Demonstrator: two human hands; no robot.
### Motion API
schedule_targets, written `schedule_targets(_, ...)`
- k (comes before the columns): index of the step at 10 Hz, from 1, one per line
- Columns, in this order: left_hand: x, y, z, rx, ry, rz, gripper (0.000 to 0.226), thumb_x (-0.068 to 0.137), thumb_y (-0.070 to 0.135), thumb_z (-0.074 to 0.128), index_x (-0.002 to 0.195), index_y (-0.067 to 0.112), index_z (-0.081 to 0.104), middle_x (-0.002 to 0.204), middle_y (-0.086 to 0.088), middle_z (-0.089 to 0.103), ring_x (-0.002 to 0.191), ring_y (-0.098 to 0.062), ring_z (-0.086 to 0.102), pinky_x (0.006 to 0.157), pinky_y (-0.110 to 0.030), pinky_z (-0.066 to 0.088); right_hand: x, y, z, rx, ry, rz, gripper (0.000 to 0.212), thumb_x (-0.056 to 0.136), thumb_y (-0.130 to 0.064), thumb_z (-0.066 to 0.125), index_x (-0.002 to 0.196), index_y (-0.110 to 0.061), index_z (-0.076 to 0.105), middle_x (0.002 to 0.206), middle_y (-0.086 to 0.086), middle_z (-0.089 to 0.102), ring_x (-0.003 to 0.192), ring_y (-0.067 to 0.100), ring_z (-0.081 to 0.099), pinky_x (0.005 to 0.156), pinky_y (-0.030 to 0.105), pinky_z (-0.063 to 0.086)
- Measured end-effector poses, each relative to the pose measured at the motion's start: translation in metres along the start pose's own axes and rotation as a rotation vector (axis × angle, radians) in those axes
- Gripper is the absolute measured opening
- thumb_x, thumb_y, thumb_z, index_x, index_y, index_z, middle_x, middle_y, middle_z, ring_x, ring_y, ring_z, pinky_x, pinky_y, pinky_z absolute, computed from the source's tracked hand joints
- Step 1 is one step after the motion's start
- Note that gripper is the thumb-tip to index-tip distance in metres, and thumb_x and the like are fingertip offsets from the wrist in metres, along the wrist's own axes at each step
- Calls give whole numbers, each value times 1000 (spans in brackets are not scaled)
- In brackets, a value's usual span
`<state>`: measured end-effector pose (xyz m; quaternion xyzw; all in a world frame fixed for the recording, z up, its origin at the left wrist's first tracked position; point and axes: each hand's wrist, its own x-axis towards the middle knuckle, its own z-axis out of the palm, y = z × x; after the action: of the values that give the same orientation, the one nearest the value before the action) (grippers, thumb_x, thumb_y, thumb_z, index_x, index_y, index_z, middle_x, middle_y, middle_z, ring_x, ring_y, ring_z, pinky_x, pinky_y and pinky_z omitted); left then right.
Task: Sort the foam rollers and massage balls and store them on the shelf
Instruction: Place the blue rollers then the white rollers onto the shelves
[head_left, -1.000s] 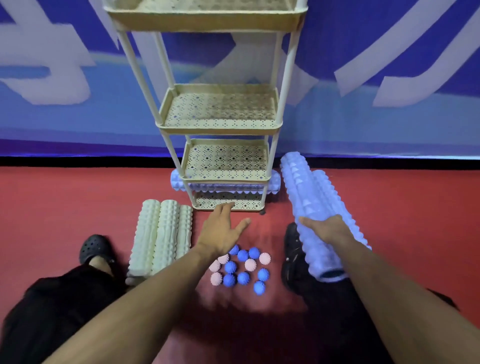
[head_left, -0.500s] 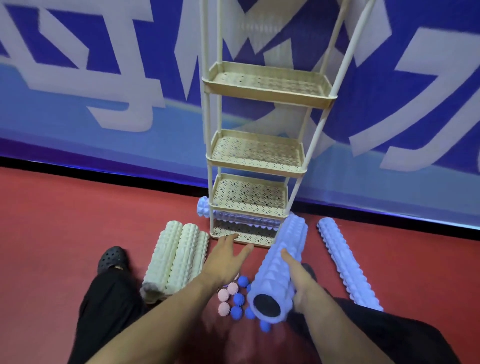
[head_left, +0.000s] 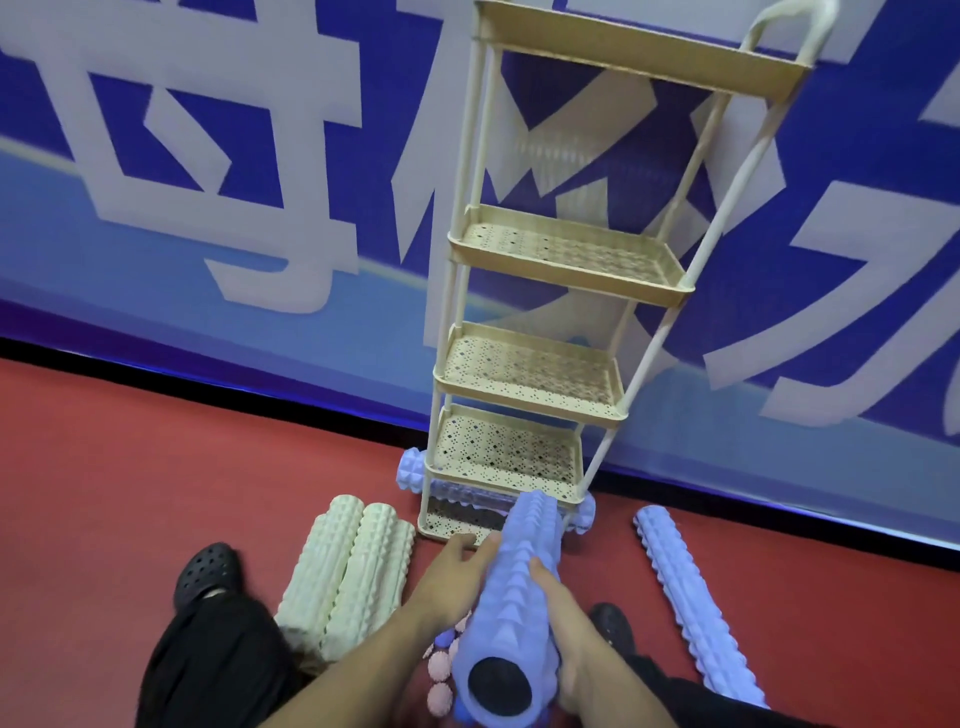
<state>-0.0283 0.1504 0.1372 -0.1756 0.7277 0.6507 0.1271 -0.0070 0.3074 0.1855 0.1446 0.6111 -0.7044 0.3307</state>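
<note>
I hold a blue knobbed foam roller lengthwise in front of me, its hollow end toward the camera and its far end near the cream shelf rack's bottom tier. My right hand grips it from the right. My left hand touches its left side with fingers fairly straight. Another blue roller lies across the bottom tier, sticking out on both sides. A third blue roller lies on the floor at right. Cream rollers lie at left. Pink and blue spiky balls peek out under the held roller.
The red floor meets a blue-and-white banner wall just behind the rack. My black clogs and dark trouser legs frame the items. The rack's upper tiers hold nothing.
The roller has been brought to the centre, pointing at the rack's bottom tier. My left hand moved right and now touches it. The view has tilted up and closer.
</note>
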Motion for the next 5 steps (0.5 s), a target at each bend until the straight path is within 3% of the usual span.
schedule_targets(1, 2, -2, 0, -87, -46, -22, 59, 86, 68, 61, 114, 15, 63, 93, 6, 73, 75, -3, 68, 68, -21, 49, 12, 14, 5, 188, -60, -198, 97, 69, -61, 83, 145, -10, 49, 148, 16, 52, 135, 24, 52, 116, 49, 36)
schedule_targets(2, 9, -10, -2, -121, -96, -39, 86, 71, 83, 66, 116, 10, 66, 105, -4, 75, 94, -17, 73, 82, -34, 57, 25, 27, 2, 280, -44, -123, 83, 85, -51, 77, 152, -18, 42, 158, 20, 37, 148, 29, 34, 124, 48, 23)
schedule_targets(3, 17, -15, -5, -128, -122, -42, 88, 69, 84, 66, 111, 6, 68, 104, -8, 75, 94, -22, 73, 89, -42, 57, 24, 26, 5, 294, -9, -26, 66, 93, -51, 69, 147, -19, 51, 151, 20, 47, 144, 33, 40, 122, 49, 27)
schedule_targets(4, 16, -7, -8, -155, -150, -37, 79, 75, 79, 63, 110, 8, 71, 106, -8, 76, 99, -27, 73, 96, -49, 55, 17, 11, 15, 27, 71, -43, 51, 88, -50, 73, 121, -11, 69, 112, 13, 75, 103, 27, 72, 89, 41, 58)
schedule_targets(5, 21, 1, -10, -167, -152, -29, 86, 75, 82, 60, 110, 4, 68, 95, -6, 68, 87, -21, 66, 86, -45, 53, 15, -5, 16, -134, 208, -104, 43, 83, -43, 79, 103, -5, 74, 87, 14, 78, 80, 31, 77, 74, 44, 62)
